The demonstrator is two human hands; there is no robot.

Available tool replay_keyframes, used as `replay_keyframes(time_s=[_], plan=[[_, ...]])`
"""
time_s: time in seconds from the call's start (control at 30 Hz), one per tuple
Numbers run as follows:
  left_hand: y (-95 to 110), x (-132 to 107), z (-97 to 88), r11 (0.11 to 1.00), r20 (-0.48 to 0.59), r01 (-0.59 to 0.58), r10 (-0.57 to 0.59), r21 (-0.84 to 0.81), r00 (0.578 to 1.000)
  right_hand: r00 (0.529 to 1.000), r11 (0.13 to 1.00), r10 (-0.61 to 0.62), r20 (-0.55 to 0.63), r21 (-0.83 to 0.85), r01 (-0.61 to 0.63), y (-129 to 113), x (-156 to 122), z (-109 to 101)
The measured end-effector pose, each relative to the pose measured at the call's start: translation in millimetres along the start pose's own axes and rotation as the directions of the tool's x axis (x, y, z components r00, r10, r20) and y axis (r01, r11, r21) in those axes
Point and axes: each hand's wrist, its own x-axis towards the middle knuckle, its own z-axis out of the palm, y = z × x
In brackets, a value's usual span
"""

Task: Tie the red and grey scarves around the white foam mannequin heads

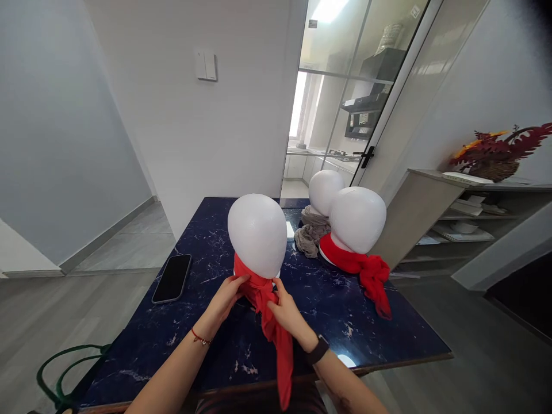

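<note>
A white foam mannequin head (257,233) stands upright on the dark blue table in front of me. Around its neck goes a red scarf (267,319), knotted at the front, with a long end hanging past the table's near edge. My left hand (228,296) grips the scarf at the left of the neck, fingers curled on the cloth. On the other side, my right hand (284,307) pinches the scarf beside the knot, its thumb against the fabric. Parts of the fingertips are hidden in the folds.
Two more foam heads stand at the back right: one with a red scarf (351,260), one with a grey scarf (311,233). A black phone (172,279) lies on the marbled table (340,322) at left. Green handles (64,368) show beside the near left corner.
</note>
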Motion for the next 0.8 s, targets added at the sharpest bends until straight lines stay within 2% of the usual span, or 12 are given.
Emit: replay_keyframes(time_s=[0.07, 0.2, 0.33, 0.43, 0.57, 0.63, 0.73, 0.8], plan=[[0, 1, -0.9, 1.0, -0.014, 0.011, -0.011, -0.006, 1.0, 0.998, 0.992, -0.029, 0.047, -0.118, 0.034, 1, 3, -21], [-3, 4, -2.3, 1.0, -0.051, 0.027, -0.027, -0.002, 0.998, 0.999, 0.965, -0.014, -0.039, -0.261, 0.004, 2, 9, -41], [-3, 2, -0.7, 0.999, -0.041, 0.021, -0.02, 0.037, 0.999, 0.997, 0.947, -0.074, 0.028, -0.311, 0.079, 3, 14, -42], [1, 1, 0.6, 0.996, -0.037, 0.026, -0.023, 0.083, 0.999, 0.988, 0.901, -0.147, 0.057, -0.404, 0.157, 5, 15, -45], [7, 10, -3.9, 0.992, -0.111, -0.044, 0.057, 0.115, 0.992, 0.951, 0.893, -0.18, 0.252, -0.363, 0.265, 4, 11, -47], [9, 18, -8.3, 0.99, -0.128, -0.074, 0.089, 0.119, 0.988, 0.936, 0.905, -0.179, 0.303, -0.322, 0.277, 3, 10, -45], [6, 25, -14.9, 0.99, -0.124, -0.111, 0.122, 0.092, 0.985, 0.938, 0.92, -0.173, 0.301, -0.291, 0.263, 4, 10, -39], [0, 27, -17.8, 0.979, -0.076, -0.168, 0.178, 0.119, 0.981, 0.953, 0.931, -0.169, 0.252, -0.277, 0.238, 5, 11, -35]])
